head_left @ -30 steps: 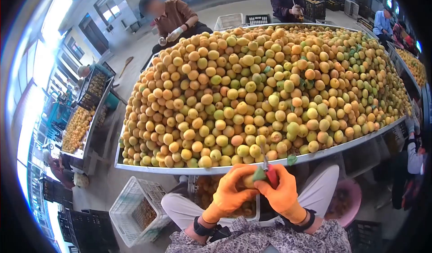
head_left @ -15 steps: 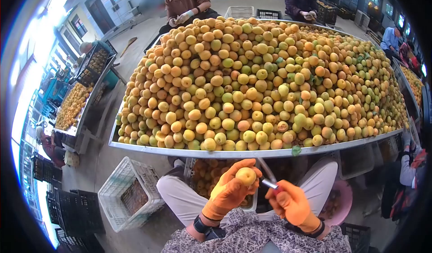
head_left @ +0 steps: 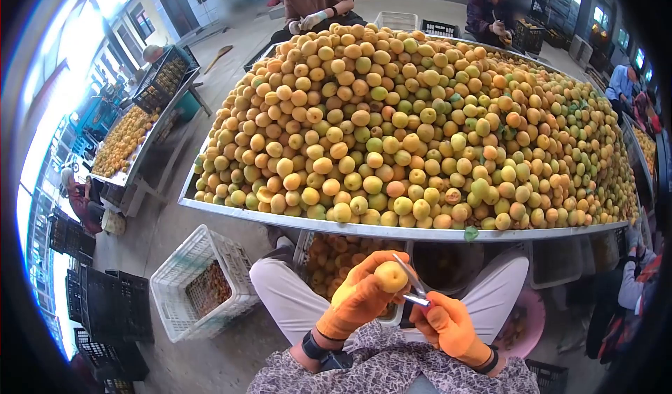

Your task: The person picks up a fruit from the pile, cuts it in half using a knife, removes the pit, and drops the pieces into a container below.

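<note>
Two orange-gloved hands work close together low in the middle of the view, over the person's lap. The left hand is clamped on one yellow apricot, held up at the fingertips with its upper side bare. The right hand is closed around the handle of one small knife. The blade's long axis runs up and to the left, its tip pointing far-left, and it lies against the right side of the apricot. The handle is mostly buried in the glove, so only a short part shows, and the apricot is too round for its own axis to be told.

Just beyond the hands stands one big metal table heaped with apricots, far too many to count. Between the knees sits one white crate of fruit, partly hidden behind the left hand. One more white crate stands on the floor to the left, and one pink basin to the right, half covered by the leg. Two people sit at the far side of the table, their heads cut off by the top edge. A second table of fruit stands at far left.
</note>
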A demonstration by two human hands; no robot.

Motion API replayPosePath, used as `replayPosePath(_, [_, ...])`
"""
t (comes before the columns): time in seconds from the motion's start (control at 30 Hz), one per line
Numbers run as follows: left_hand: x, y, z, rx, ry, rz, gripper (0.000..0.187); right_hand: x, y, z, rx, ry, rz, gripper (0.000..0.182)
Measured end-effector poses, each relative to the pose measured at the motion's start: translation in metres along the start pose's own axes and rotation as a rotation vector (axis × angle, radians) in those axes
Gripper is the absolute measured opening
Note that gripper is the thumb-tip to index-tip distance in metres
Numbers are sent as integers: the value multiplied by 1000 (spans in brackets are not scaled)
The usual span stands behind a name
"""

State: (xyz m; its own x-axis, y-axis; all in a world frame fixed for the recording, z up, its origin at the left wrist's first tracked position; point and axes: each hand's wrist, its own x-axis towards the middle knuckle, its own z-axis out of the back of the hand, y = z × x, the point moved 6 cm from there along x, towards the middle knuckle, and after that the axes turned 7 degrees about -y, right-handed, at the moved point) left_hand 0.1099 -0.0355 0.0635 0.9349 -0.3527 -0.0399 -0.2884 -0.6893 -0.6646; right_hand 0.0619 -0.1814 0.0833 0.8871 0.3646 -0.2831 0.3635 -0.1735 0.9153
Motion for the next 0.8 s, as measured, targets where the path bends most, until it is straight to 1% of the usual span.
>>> replayPosePath(0.03, [-1, 1, -2, -76, 85, 15, 69, -1, 2, 2, -10, -17, 19, 48])
replayPosePath(0.07, [-3, 1, -2, -78, 83, 11, 69, -1, 2, 2, -13, -14, 18, 48])
replayPosePath(0.13, [-5, 2, -1, -22, 45, 10, 75, -1, 3, -3, 7, 48, 15, 47])
replayPosePath(0.23, [-5, 4, -7, -31, 13, -12, 78, 0, -2, -10, -8, 73, 9, 46])
replayPosePath(0.33, [-9, 1, -6, 60, 21, -26, 79, 1, -5, -12, -10, 65, 14, 44])
replayPosePath(0.47, [-11, 2, -8, -3, 49, -39, 77, 0, -8, -11, -31, 50, -16, 44])
replayPosePath(0.53, [-12, 0, -9, 28, 15, -75, 76, -1, -6, -12, -101, 60, 43, 46])
replayPosePath(0.67, [-14, 0, -5, 43, -19, -63, 74, -3, -10, -14, -170, 21, 95, 46])
replayPosePath(0.73, [-13, -1, -3, -19, 9, -42, 74, -4, -1, -13, -335, -77, 252, 50])
replayPosePath(0.77, [-13, -6, -4, -18, 7, -49, 74, -4, -3, -13, -337, -70, 253, 50])
replayPosePath(0.8, [-14, -13, -6, 54, 11, -66, 74, -4, -4, -12, -255, -78, 254, 56])
